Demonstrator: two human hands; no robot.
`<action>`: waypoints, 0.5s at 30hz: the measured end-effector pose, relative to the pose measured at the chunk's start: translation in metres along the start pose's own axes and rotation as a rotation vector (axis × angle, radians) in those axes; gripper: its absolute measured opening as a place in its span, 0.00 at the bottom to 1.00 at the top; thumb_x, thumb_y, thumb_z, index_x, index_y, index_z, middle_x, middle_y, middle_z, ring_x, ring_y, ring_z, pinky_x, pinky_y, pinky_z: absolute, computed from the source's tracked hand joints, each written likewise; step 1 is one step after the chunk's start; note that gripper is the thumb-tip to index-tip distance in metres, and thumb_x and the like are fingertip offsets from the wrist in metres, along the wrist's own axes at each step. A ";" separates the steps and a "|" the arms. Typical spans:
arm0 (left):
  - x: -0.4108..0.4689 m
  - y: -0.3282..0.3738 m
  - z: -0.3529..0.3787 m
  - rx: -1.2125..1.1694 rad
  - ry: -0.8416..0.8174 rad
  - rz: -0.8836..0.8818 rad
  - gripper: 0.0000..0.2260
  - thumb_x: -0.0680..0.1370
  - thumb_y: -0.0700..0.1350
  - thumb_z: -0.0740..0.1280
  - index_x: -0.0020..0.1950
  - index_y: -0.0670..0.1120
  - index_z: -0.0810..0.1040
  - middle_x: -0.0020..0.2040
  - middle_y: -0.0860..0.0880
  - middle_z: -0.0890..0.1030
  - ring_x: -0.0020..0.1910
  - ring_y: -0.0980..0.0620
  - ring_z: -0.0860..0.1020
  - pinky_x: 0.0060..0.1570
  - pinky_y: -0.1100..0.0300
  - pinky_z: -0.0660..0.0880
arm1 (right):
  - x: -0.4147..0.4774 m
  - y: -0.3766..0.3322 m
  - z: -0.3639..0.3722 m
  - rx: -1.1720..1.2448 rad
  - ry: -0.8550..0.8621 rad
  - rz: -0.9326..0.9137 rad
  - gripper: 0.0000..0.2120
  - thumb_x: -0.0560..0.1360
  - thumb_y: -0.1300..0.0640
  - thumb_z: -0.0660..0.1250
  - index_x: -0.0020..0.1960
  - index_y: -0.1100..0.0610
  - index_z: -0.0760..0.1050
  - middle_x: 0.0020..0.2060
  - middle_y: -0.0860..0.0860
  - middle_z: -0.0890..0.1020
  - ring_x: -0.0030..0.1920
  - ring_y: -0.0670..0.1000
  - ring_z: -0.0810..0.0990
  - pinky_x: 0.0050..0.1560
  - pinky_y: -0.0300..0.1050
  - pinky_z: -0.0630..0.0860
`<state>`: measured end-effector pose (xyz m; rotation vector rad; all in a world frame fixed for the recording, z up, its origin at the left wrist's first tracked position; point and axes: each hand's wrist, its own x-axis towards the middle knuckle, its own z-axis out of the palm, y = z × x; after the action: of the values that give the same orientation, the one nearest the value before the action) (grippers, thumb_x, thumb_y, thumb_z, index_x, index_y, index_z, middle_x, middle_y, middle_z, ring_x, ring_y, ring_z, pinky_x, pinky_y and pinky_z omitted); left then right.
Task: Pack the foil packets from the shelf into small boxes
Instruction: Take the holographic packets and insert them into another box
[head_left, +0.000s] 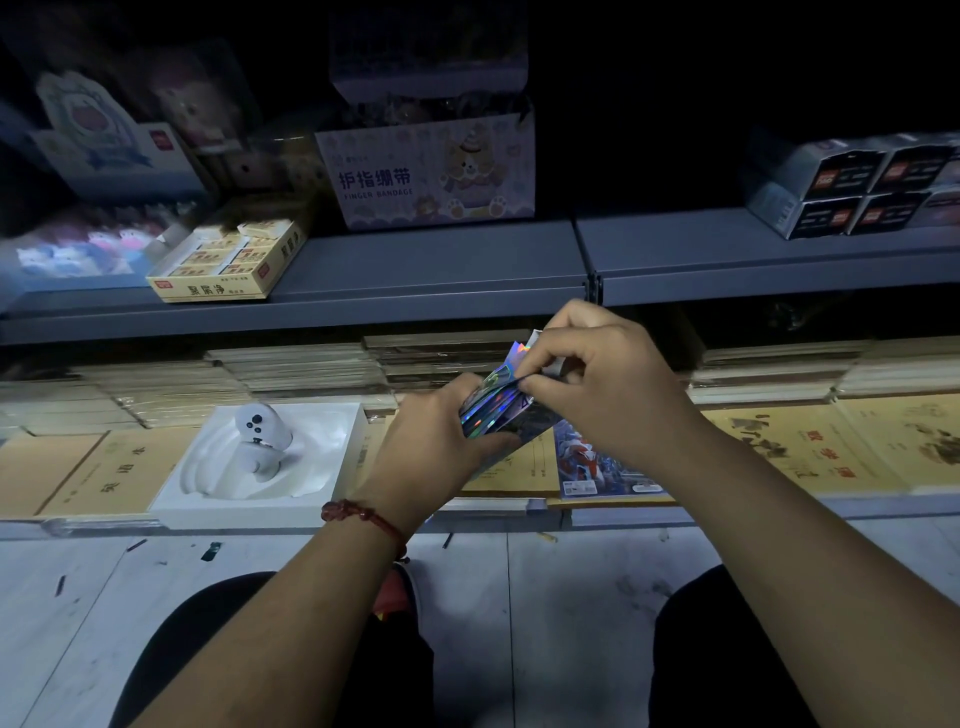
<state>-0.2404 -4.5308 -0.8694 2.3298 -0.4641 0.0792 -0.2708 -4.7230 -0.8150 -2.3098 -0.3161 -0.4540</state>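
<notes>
Foil packets (498, 410), a holographic sheaf of them, sit in the air between the two hands, just above the front of the lower shelf (727, 514); one more packet with a red and white figure (597, 462) lies flat on the yellow notebooks (810, 441) directly beneath. The step in hand looks like gathering and squaring the sheaf, or counting packets off it, ahead of boxing; which of the two cannot be told from here. No open small box shows near the hands; the dark cartons (857, 187) on the upper shelf (415, 280) at the right may be the boxes, but that is a guess.

The left hand (436, 436) is curled round the lower end of the sheaf, gripping it from the side, its fingertips hidden behind the packets; a red cord bracelet (363, 514) circles that wrist. The right hand (602, 384) comes in from above with its fingers bent, and its thumb and forefinger (530, 384) pinch the upper edges of the packets, fanning them a little; the other fingers are tucked under and hold nothing that I can see.

The next move calls for a steady grip from the left hand while the right peels off or aligns a set; the slick foil would likely slide; a box must then be brought within reach. A white tray (322, 499) holding a white controller (260, 428) sits to the left, well apart from the sheaf.
</notes>
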 end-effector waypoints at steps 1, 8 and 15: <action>0.000 0.000 0.000 0.006 -0.003 -0.004 0.14 0.70 0.54 0.79 0.48 0.55 0.77 0.37 0.56 0.81 0.37 0.59 0.79 0.37 0.59 0.74 | 0.000 0.000 0.000 0.012 0.002 0.003 0.06 0.72 0.62 0.76 0.41 0.51 0.85 0.44 0.43 0.77 0.44 0.46 0.78 0.43 0.52 0.79; 0.000 -0.003 0.000 0.024 0.013 -0.017 0.15 0.69 0.58 0.78 0.51 0.56 0.78 0.39 0.56 0.82 0.39 0.57 0.80 0.41 0.52 0.78 | 0.002 -0.005 -0.009 0.231 -0.123 0.115 0.05 0.71 0.63 0.79 0.41 0.55 0.86 0.46 0.50 0.78 0.38 0.38 0.76 0.38 0.30 0.72; 0.001 -0.002 -0.002 0.044 0.006 -0.014 0.17 0.69 0.60 0.77 0.52 0.59 0.77 0.39 0.58 0.82 0.39 0.59 0.79 0.41 0.53 0.79 | 0.002 -0.003 -0.010 0.192 -0.048 0.034 0.05 0.74 0.62 0.76 0.43 0.53 0.87 0.44 0.46 0.77 0.39 0.43 0.76 0.38 0.30 0.70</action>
<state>-0.2383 -4.5284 -0.8693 2.3754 -0.4470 0.0908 -0.2720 -4.7279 -0.8058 -2.1375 -0.3286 -0.3366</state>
